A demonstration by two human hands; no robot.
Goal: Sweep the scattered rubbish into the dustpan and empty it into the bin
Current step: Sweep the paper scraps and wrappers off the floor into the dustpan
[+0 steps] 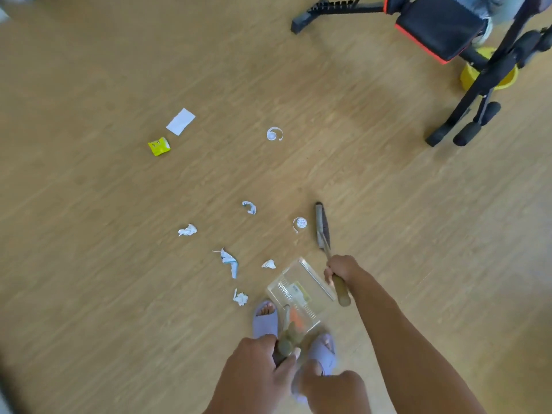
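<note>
Low in the frame, the left hand [257, 363] is wrapped around the handle of the clear dustpan [298, 291], whose length points up-right, its handle blurred, while right of it the right hand [340, 268] is closed around the brush [324, 231], bristles pointing up-frame beside a bottle cap [299, 224].

both arms extended downward, left hand [263, 358] and right hand [340, 268] fisted
</note>
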